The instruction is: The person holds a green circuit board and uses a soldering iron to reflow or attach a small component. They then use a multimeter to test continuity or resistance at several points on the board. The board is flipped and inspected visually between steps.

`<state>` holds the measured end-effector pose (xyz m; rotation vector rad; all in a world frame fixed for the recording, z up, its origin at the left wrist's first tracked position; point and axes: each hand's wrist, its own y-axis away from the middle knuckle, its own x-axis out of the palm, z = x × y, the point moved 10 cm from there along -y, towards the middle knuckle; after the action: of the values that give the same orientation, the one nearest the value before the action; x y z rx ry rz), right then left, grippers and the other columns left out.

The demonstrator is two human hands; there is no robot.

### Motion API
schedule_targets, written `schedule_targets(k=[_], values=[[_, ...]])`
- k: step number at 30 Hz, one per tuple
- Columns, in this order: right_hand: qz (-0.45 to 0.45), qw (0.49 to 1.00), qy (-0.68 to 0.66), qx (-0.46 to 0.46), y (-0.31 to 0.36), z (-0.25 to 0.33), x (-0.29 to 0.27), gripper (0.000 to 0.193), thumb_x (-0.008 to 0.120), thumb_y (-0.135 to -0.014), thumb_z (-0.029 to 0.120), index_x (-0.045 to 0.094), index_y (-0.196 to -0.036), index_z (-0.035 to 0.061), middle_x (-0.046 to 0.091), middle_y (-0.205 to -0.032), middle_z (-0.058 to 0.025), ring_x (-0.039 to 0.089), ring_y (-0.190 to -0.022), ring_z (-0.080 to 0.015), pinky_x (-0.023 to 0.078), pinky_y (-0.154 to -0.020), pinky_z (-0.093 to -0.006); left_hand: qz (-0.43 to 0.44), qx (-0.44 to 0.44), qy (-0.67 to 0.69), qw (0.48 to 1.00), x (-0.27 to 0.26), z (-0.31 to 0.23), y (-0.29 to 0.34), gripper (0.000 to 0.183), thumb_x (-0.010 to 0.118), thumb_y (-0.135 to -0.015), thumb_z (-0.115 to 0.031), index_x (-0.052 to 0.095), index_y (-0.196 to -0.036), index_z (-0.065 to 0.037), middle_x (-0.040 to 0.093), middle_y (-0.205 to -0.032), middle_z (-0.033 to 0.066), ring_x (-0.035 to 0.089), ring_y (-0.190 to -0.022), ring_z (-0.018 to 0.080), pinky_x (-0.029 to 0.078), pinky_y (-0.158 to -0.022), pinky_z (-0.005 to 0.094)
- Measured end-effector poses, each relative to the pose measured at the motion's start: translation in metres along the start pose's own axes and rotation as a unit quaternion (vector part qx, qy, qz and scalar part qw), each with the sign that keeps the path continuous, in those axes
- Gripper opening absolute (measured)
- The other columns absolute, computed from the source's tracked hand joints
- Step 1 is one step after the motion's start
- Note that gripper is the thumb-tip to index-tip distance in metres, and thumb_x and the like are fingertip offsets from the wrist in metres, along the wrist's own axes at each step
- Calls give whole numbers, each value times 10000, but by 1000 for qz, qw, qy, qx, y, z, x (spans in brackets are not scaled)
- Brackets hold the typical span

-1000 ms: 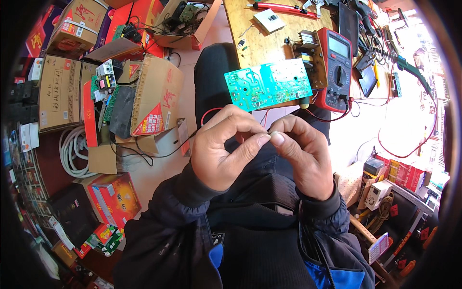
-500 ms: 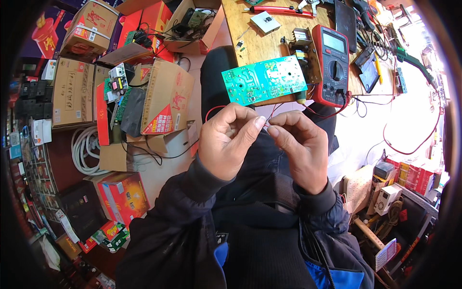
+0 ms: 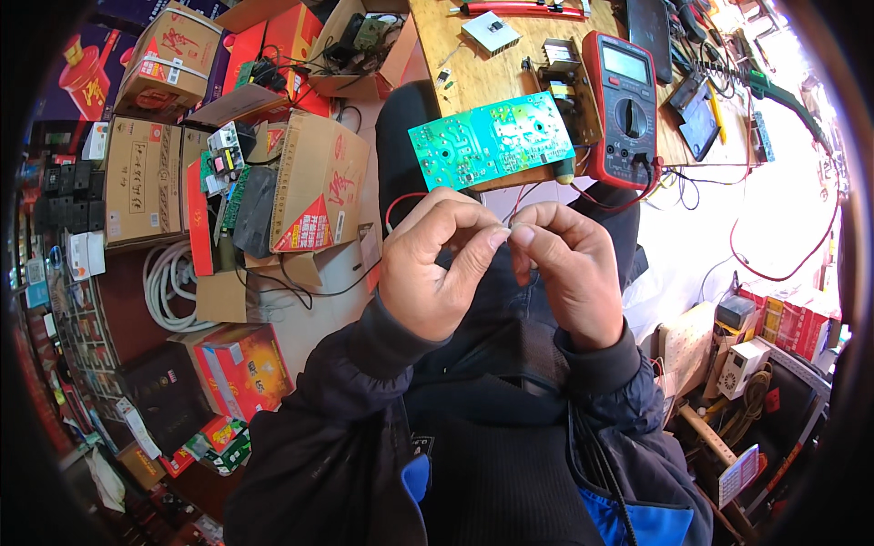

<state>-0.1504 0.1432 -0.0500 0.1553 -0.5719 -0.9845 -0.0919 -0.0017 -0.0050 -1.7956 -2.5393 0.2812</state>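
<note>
While left hand and right hand meet mid-frame, thumb closed to forefinger on each, a thin red wire runs down to the fingertips from below the board. Both hands appear to pinch the wire, tip almost to tip; its held end is too small and covered to make out. By eye: wire probably weighs next to nothing, bends freely; any bare strands would likely fray under hard twisting. Best hold: the sleeve, close behind the end. Board, green and flat, lies just beyond the fingers, one corner jutting past the bench, so a tug could shift it. Red meter at upper right, its lead sagging near the board's right end: possible snag. Pale heatsink sits at top centre. Red loop curves behind the left hand, close enough to tangle. Open carton stands left, well apart.
</note>
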Motion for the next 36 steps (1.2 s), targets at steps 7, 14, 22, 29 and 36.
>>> schedule_targets(k=[7,14,22,29,36], values=[[54,994,-85,39,1,-7,7,150,674,-1025,108,700,-1032,-40,676,-842,-39,628,-725,-113,503,-684,-252,2,62,-59,996,3,-14,5,102,793,-948,1,722,-1019,22,689,-988,104,647,-875,176,514,-759,289],[44,997,-61,24,2,-7,5,139,676,-1027,92,695,-1047,-44,681,-853,-49,647,-747,-122,524,-699,-266,-1,99,-95,991,2,-21,8,129,816,-918,11,727,-1011,20,691,-979,105,645,-852,187,496,-708,291],[38,998,-44,0,3,-4,3,130,679,-1024,78,691,-1050,-49,693,-857,-58,668,-761,-133,555,-734,-283,31,125,-105,986,7,-28,6,75,754,-983,31,699,-1034,31,665,-996,106,698,-760,138,554,-633,256],[35,998,-15,-44,6,2,6,94,682,-1017,45,683,-1052,-43,692,-875,-57,666,-797,-125,559,-760,-284,31,17,-23,999,6,-15,4,64,722,-1023,-7,680,-1000,35,678,-948,85,720,-772,124,563,-666,252],[35,992,38,-111,11,13,13,74,673,-1029,37,661,-1067,-26,671,-931,-43,661,-843,-111,553,-781,-279,36,-159,124,979,9,15,11,175,696,-1071,-139,680,-991,16,699,-847,45,663,-727,82,525,-655,239]])
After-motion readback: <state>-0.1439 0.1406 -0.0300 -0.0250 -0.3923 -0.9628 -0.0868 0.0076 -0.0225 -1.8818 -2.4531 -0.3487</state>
